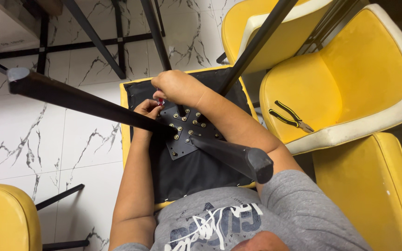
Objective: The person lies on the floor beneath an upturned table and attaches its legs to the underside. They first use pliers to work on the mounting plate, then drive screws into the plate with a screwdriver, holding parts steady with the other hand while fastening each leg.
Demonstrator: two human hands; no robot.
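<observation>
Fingers [152,108] on flat metal bracket [188,130]

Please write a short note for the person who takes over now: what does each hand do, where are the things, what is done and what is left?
Right hand: closed on a small red-handled tool at the far corner of the bracket.
Left hand: beside it, fingers at the tool tip.
Chair: upside down, black legs pointing up from the bracket.
Pliers: lying on the yellow seat at right.
Done: many screws sit in the bracket.
Left: the corner under the hands; whether the other screws are tight cannot be told.
</observation>
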